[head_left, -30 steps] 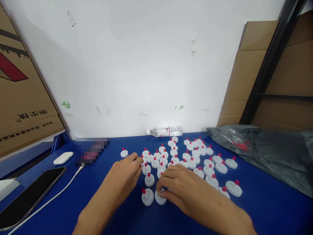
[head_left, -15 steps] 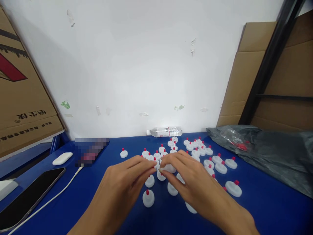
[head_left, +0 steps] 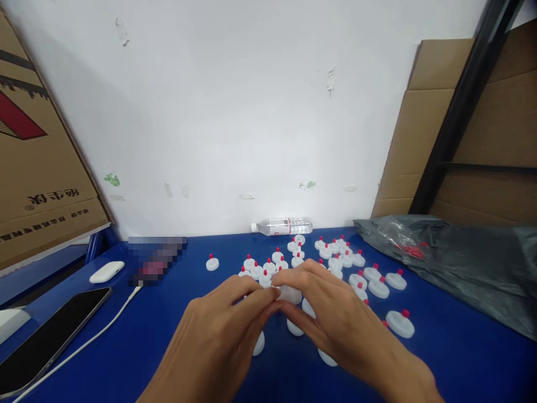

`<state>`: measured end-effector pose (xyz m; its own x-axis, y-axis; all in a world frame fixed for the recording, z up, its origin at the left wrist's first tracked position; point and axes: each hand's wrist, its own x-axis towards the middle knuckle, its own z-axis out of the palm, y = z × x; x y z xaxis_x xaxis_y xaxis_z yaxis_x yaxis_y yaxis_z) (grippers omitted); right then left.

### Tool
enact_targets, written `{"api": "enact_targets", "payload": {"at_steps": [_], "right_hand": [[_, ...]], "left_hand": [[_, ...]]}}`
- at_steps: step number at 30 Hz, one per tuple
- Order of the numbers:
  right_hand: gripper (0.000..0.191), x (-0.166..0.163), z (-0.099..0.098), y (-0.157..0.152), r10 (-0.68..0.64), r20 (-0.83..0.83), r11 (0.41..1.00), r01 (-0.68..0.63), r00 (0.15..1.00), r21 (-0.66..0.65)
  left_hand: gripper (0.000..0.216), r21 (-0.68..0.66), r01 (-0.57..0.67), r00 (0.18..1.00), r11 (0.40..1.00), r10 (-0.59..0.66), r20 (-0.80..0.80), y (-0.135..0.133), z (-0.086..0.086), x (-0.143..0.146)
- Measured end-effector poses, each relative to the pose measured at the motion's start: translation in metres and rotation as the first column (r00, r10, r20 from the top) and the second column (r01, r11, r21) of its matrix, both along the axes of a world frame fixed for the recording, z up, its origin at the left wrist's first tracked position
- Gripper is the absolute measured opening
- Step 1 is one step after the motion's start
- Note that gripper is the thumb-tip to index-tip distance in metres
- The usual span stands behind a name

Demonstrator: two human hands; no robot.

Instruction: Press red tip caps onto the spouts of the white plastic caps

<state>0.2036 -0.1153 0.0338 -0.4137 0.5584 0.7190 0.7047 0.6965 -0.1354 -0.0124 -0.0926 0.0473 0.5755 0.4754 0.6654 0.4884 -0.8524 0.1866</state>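
Observation:
Between the thumb and fingers of my right hand (head_left: 327,305) is a white plastic cap (head_left: 290,295), tipped on its side and held above the table. My left hand (head_left: 235,319) meets it at the cap's left end, thumb and fingertips pinched together there. Those fingers hide whatever they grip, and the two hands' fingertips touch. Around and beyond my hands stand several more white caps with red tips, among them a cap (head_left: 400,323) to the right and a lone cap (head_left: 212,263) to the left.
A clear plastic bottle (head_left: 285,226) lies along the wall. Grey plastic sheeting (head_left: 461,263) with a clear bag of red pieces (head_left: 411,249) covers the right side. On the left are a phone (head_left: 54,336), a white cable (head_left: 96,336), a white case (head_left: 107,272) and a cardboard box (head_left: 46,168).
My left hand has moved right and closed in on the cap, its fingertips now meeting those of my right hand. The right hand stays nearly in place with the cap.

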Motion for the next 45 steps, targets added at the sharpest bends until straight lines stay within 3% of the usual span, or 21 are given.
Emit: {"api": "enact_targets", "payload": {"at_steps": [5,10,21,26,30,34,38,45], "right_hand": [[0.015,-0.001,-0.001,-0.001,-0.046,-0.013,0.995,0.047,0.999,0.086],[0.019,-0.002,-0.003,-0.002,-0.087,-0.039,0.994,0.089,0.995,0.068],[0.033,0.001,-0.006,-0.004,-0.026,-0.082,0.993,0.017,0.996,-0.115],[0.052,0.003,-0.006,-0.001,0.04,-0.027,0.989,-0.043,0.999,-0.139],[0.059,0.0,-0.004,0.0,0.052,-0.02,0.985,-0.054,0.998,-0.166],[0.061,-0.003,-0.003,-0.003,0.057,-0.057,0.974,-0.068,0.997,-0.217],[0.068,-0.003,-0.003,-0.006,0.081,-0.086,0.966,-0.1,0.993,-0.239],[0.08,-0.004,-0.002,-0.011,0.116,-0.111,0.957,-0.141,0.987,-0.254]], "left_hand": [[0.025,-0.1,-0.033,0.997,0.994,0.041,0.072,0.002,0.001,0.004],[0.023,-0.15,-0.008,0.995,0.989,0.023,0.098,0.0,0.003,0.005],[0.019,0.065,0.015,0.997,0.998,-0.02,0.075,-0.004,-0.002,0.009],[0.024,0.156,-0.081,0.996,0.984,0.074,0.046,-0.003,-0.007,0.009],[0.022,0.122,-0.133,0.991,0.984,0.129,0.038,0.004,-0.007,0.004],[0.032,0.062,-0.21,0.972,0.976,0.215,-0.095,0.011,-0.007,0.0],[0.037,-0.078,-0.183,0.969,0.98,0.166,-0.181,0.013,-0.006,0.0],[0.033,-0.223,-0.051,0.996,0.973,0.034,-0.078,0.006,0.001,0.001]]}}
